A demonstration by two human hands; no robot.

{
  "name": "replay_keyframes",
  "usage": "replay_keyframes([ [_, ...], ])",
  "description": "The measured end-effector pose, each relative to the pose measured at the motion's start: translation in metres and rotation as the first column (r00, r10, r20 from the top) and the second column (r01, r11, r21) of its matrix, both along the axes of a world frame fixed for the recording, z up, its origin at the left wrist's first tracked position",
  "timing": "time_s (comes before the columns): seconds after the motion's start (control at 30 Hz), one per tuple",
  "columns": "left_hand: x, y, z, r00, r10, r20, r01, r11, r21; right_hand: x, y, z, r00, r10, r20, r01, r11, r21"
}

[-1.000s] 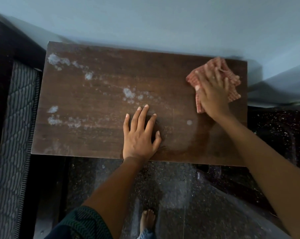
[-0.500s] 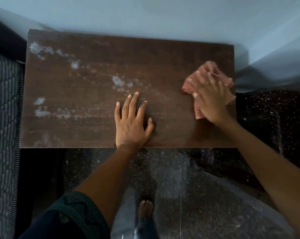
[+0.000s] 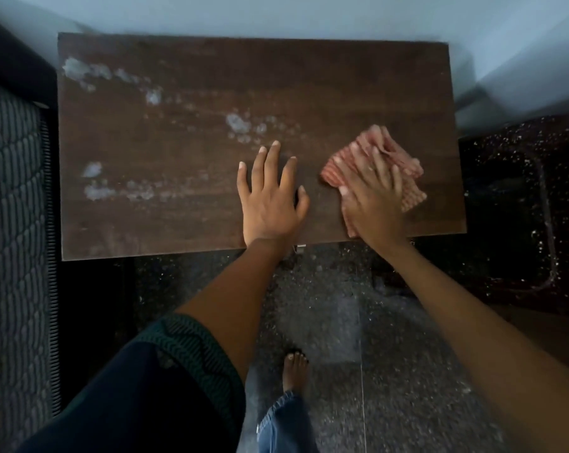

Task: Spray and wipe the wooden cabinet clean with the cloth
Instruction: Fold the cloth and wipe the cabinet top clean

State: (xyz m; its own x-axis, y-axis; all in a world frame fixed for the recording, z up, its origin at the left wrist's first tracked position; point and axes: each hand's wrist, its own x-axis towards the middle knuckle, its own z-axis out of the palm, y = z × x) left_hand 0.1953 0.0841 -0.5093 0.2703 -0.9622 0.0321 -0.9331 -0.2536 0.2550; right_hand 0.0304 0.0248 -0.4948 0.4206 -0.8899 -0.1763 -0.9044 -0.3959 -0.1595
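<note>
The cloth (image 3: 376, 165) lies on the right part of the cabinet (image 3: 191, 152) top, near its front edge, pinned under the right hand (image 3: 373, 199), which presses on it flat with fingers stretched out (palm down, not clenched round the fabric). The left hand (image 3: 270, 197) rests just beside it to the left, also flat and spread on bare wood, not touching the cloth. White foam patches (image 3: 239, 124) dot the top beyond and to the left of both hands.
</note>
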Motion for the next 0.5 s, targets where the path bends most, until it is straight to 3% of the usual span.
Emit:
replay_keyframes([
  [0.17, 0.000, 0.000, -0.002, 1.000, -0.009, 0.004, 0.009, 1.000, -0.006, -0.055, -0.013, 0.003, 0.905, -0.423, -0.035, 0.424, 0.906, 0.010],
  [0.27, 0.000, 0.000, -0.002, 1.000, -0.016, -0.002, 0.016, 1.000, 0.018, -0.035, -0.035, 0.003, 0.829, -0.559, -0.002, 0.559, 0.829, 0.022],
  [0.5, 0.000, 0.001, 0.007, 0.999, -0.020, -0.039, 0.023, 0.998, 0.059, 0.026, 0.019, 0.000, 0.977, -0.214, 0.005, 0.214, 0.977, 0.010],
])
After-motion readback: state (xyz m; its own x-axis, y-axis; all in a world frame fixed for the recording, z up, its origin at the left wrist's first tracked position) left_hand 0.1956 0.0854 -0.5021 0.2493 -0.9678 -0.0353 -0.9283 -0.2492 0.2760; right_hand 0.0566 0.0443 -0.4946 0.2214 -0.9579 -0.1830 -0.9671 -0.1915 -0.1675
